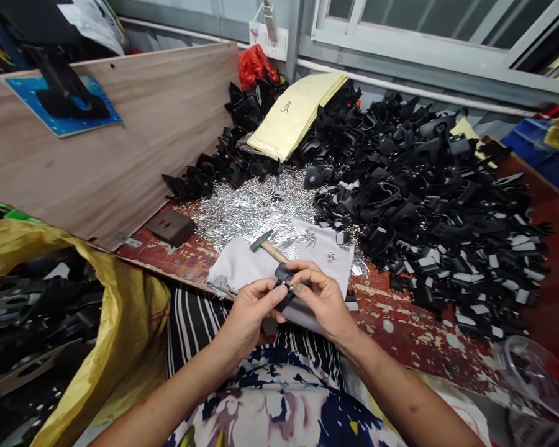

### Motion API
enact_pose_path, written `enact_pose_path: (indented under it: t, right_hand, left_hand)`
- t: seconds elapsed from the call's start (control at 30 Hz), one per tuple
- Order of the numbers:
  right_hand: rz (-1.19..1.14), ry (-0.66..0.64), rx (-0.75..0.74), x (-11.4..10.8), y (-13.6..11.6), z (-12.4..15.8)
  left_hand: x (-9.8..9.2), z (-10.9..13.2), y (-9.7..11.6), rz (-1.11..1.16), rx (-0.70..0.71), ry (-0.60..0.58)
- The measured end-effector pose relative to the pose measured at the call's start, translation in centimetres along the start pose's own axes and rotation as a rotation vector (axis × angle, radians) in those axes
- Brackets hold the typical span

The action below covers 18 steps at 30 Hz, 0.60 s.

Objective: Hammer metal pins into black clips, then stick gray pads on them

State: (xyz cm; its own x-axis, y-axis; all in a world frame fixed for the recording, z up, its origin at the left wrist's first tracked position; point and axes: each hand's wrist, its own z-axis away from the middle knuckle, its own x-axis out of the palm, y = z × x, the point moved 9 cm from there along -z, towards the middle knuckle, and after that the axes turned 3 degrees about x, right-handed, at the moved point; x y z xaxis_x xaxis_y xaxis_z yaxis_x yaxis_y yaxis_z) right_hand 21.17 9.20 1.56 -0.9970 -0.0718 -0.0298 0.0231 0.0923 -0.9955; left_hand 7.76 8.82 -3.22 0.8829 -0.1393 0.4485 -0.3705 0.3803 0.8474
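Both hands meet over the grey cloth (242, 261) at the table's front edge. My left hand (256, 304) is closed on a small black part (285, 300), thumb on top. My right hand (317, 295) pinches the same part from the other side, its thumb and forefinger at a small shiny piece on it. Just beyond the fingers, a hammer (272, 248) with a greenish head and wooden handle lies on the cloth. Behind it spreads a heap of silvery metal pins (246, 208).
Black parts (400, 186) are piled across the back and right. A yellow paper stack (293, 115) rests on them. A brown block (171, 228) sits left, beside a wooden board (168, 118). A yellow sack (125, 310) stands at the left; a clear plastic container (531, 372) is at the right.
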Motion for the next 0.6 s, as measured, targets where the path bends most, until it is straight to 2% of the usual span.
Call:
enact_pose_path:
  t: [0.1,0.2,0.33,0.4,0.5,0.6]
  right_hand:
    - [0.151,0.018,-0.076,0.4,-0.3,1.0]
    - [0.302,-0.042,-0.068,-0.8,0.1,0.5]
    - [0.725,0.02,-0.089,-4.2,0.3,-3.1]
    - [0.906,0.029,-0.101,-5.0,0.4,-5.5]
    - [1.093,-0.007,-0.124,-5.1,0.8,-8.6]
    - [1.218,-0.107,-0.197,-4.2,0.8,-10.0]
  left_hand:
    - [-1.4,0.1,0.2,-0.094,0.043,0.082]
    - [-2.8,0.5,0.8,-0.232,0.081,0.109]
    - [-4.0,0.8,1.2,-0.325,0.095,0.113]
    - [-4.2,0.9,1.0,-0.336,0.089,0.105]
    - [-4.1,1.0,1.0,-0.347,0.101,0.076]
    - [-4.1,1.2,1.1,-0.328,0.096,0.059]
